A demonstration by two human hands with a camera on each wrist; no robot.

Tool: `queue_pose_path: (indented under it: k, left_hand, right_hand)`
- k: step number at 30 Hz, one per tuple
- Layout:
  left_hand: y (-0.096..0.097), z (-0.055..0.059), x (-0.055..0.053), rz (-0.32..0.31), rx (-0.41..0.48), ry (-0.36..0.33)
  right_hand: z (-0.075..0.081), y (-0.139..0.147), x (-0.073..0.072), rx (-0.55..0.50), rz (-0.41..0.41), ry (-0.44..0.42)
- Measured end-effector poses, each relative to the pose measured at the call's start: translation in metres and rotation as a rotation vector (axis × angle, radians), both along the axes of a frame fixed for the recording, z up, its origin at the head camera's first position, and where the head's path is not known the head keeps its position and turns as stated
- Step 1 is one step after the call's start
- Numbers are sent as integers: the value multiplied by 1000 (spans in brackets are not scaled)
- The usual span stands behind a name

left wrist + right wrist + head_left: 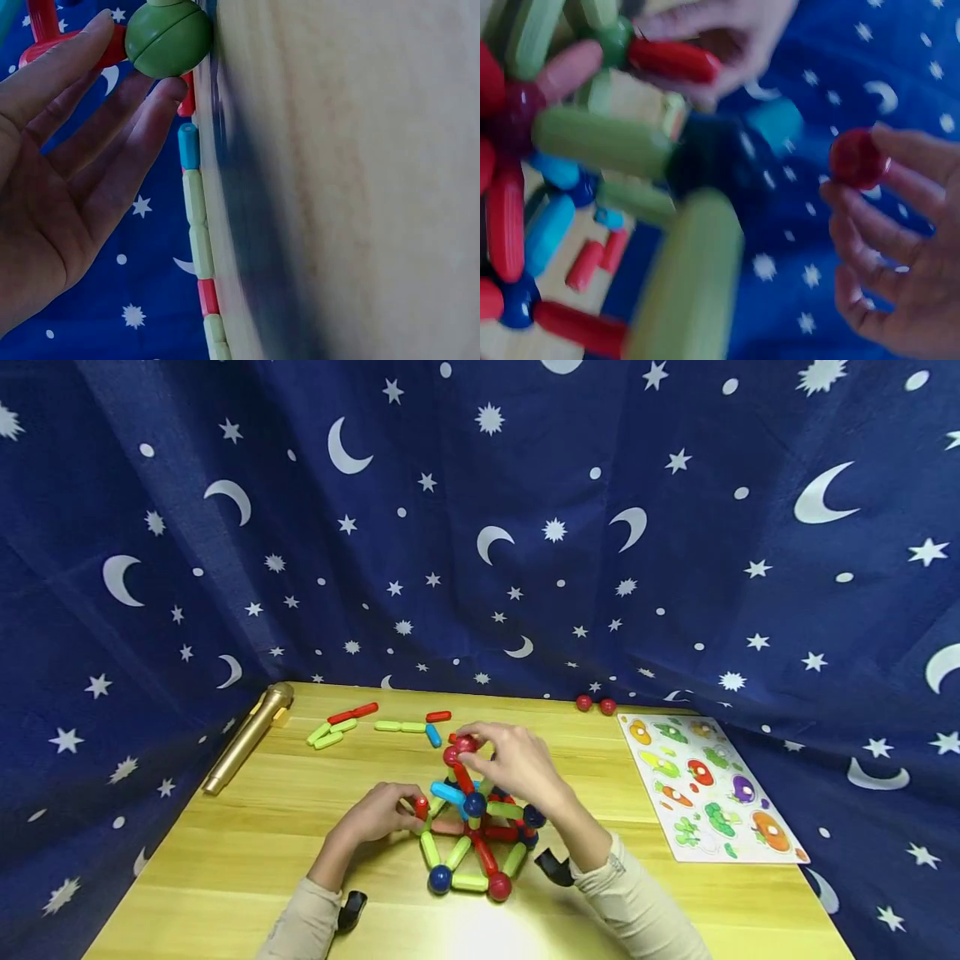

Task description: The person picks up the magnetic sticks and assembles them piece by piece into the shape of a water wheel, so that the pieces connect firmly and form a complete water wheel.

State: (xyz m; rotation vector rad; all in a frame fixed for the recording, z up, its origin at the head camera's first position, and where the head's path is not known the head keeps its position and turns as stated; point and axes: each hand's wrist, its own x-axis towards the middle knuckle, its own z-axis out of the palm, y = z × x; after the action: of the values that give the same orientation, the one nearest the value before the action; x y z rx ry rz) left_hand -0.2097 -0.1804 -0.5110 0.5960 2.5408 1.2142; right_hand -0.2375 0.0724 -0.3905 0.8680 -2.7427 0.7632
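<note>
My right hand [517, 760] pinches a red ball [857, 159] between thumb and fingertips at the top of a structure built from coloured magnetic rods and balls. In the left wrist view, my left hand [82, 157] has its thumb and fingertips on a green ball [169, 39], low at the structure's left side. A red rod [673, 61] sticks out from that ball, beside the left fingers. The structure's rods are green, red, blue and pink; a dark blue ball [440, 879] and a red ball [499, 886] form its near corners on the table.
Loose rods lie behind the structure, among them green rods [401, 727], a blue rod [433, 736] and red rods [352, 713]. A gold microphone [251, 739] lies at the left edge. Two red balls [596, 704] sit at the back. A vegetable puzzle board [712, 789] lies right.
</note>
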Motion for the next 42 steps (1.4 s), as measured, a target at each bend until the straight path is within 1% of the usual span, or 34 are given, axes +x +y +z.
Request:
queue_pose_path:
  k: [2,3,5,6,8,11,13,17,20,24,26,28,30,32,34,36,39,42]
  left_hand:
    - [0,0,0,3,-6,8]
    - [0,0,0,6,-9,14]
    - [0,0,0,12,-25,17]
    - [0,0,0,13,-34,15]
    - [1,0,0,16,-35,12]
    - [1,1,-1,14,-34,13]
    - [1,1,-1,14,-26,12]
    - [1,0,-1,9,-41,49]
    - [1,0,-1,-3,-43,68]
    - [1,0,0,-10,-20,55]
    - [1,-1,0,-7,-12,50]
    - [2,-1,-1,-6,1,33]
    - [4,-2,-1,-5,11,26]
    - [6,-3,-1,-4,10,32]
    - [7,-2,-1,6,3,39]
    - [8,-1,-1,20,-13,50]
    - [8,1,-1,37,-40,69]
    - [7,1,-1,49,-58,100]
  right_hand:
    - [0,-21,8,67,156,28]
    - [-2,-30,9,106,216,48]
    - [-7,-42,11,185,296,86]
    - [-9,-46,11,222,314,98]
    - [-13,-50,11,281,320,121]
    - [-17,-53,9,330,316,138]
    - [-19,-54,10,351,329,142]
    - [-20,-58,14,422,365,119]
    - [-20,-61,18,477,363,98]
    - [-20,-62,22,494,345,86]
    - [-18,-57,24,467,344,64]
    - [-16,-45,25,411,324,49]
    - [-14,-25,28,312,259,15]
    - [-15,1,32,191,156,-15]
    - [-21,27,36,72,44,-69]
    - [-31,48,41,-12,-37,-144]
    - [-50,70,47,-76,-76,-247]
    - [-65,79,47,-112,-66,-298]
